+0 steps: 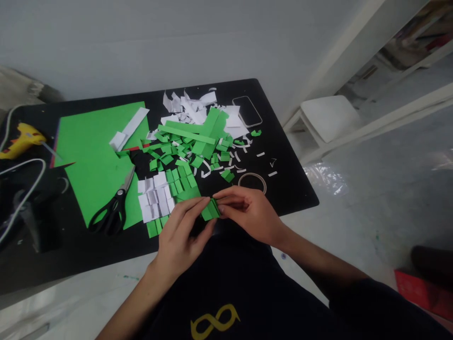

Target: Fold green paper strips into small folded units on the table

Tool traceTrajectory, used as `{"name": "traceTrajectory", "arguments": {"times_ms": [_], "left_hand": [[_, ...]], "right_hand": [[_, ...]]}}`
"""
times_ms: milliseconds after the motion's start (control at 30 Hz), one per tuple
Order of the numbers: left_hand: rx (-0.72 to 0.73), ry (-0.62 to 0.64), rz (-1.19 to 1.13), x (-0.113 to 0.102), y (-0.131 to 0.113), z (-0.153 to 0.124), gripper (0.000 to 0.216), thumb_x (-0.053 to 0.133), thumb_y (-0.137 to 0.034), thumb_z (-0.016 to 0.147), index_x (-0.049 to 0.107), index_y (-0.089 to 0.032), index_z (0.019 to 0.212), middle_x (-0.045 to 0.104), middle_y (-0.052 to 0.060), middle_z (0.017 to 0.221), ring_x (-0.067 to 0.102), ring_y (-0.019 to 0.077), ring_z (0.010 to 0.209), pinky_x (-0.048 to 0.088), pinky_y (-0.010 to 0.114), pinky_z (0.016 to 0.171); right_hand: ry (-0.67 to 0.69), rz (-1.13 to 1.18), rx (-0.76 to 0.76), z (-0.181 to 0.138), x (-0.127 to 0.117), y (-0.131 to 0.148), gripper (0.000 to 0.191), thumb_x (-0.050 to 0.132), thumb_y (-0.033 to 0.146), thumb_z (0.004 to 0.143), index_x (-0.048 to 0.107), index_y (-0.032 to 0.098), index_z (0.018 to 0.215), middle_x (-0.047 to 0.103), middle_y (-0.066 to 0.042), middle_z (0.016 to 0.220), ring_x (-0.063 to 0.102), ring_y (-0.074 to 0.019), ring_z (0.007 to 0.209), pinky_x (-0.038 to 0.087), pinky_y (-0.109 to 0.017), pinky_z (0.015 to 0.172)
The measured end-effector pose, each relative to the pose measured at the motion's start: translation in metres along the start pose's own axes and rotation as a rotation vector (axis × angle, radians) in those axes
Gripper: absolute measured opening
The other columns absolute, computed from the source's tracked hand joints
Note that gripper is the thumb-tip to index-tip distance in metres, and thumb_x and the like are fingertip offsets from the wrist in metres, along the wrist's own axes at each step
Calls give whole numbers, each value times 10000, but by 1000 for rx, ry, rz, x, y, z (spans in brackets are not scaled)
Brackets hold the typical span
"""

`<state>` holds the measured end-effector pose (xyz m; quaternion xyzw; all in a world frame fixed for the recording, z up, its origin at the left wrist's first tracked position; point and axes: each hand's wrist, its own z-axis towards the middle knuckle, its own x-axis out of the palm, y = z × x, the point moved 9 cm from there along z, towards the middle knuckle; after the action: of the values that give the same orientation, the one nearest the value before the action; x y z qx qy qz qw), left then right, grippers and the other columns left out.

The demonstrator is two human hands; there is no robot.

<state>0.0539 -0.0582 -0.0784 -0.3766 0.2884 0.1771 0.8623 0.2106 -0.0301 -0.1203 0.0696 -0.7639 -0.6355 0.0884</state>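
Observation:
Between my two hands, over the table's front edge, is a small folded green paper piece. My left hand pinches it from the left. From the other side, the fingertips of my right hand grip its right edge. Just beyond my left hand lie rows of folded white paper pieces, with rows of folded green pieces beside them. Part of these rows is hidden behind my left hand. A heap of loose green cut pieces and strips lies further back.
Black-handled scissors rest on large green sheets at left. A yellow glue gun with a white cord lies at the far left. White paper scraps, a phone-shaped outline and a ring are on the black table.

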Motion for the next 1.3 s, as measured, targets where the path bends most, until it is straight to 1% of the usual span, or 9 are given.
{"name": "traceTrajectory", "arguments": {"times_ms": [333,533,767,1000,1167,1300], "left_hand": [[-3,8,11,1,0,-1,487,769,-78,942,644,-163,1406,729,124,1260,735,233,1141,624,377,1001],[-7,10,24,3,3,-2,511,765,-96,950,630,-203,1432,728,109,1272,738,238,1143,635,392,994],[-10,15,29,2,3,-3,505,753,-96,958,627,-216,1432,729,105,1266,745,236,1131,644,393,980],[-15,17,20,3,5,-4,508,760,-85,951,629,-188,1431,727,117,1269,736,237,1142,636,394,990],[-20,21,24,5,5,-4,505,764,-85,947,633,-180,1426,727,118,1274,736,237,1150,632,385,1000],[-18,17,20,4,5,-4,499,765,-80,945,636,-176,1417,726,120,1276,735,236,1155,630,380,1003]], "right_hand": [[2,-25,-22,-1,2,3,220,755,202,949,812,243,1158,861,-48,1036,841,-244,1020,685,-438,975],[1,-30,-27,-2,2,5,222,748,188,948,810,234,1157,858,-50,1032,839,-241,1028,689,-425,957],[3,-26,-33,-2,3,6,236,743,185,949,812,242,1168,859,-41,1035,838,-228,1027,686,-407,962],[4,-25,-24,-2,3,5,236,747,201,952,810,258,1173,857,-34,1043,835,-230,1034,688,-415,967],[5,-18,-18,-2,3,5,228,743,198,954,806,242,1168,855,-40,1040,836,-229,1027,690,-397,942],[0,-27,-21,-2,3,6,223,741,196,956,804,240,1166,855,-40,1043,835,-228,1029,684,-401,960]]}}
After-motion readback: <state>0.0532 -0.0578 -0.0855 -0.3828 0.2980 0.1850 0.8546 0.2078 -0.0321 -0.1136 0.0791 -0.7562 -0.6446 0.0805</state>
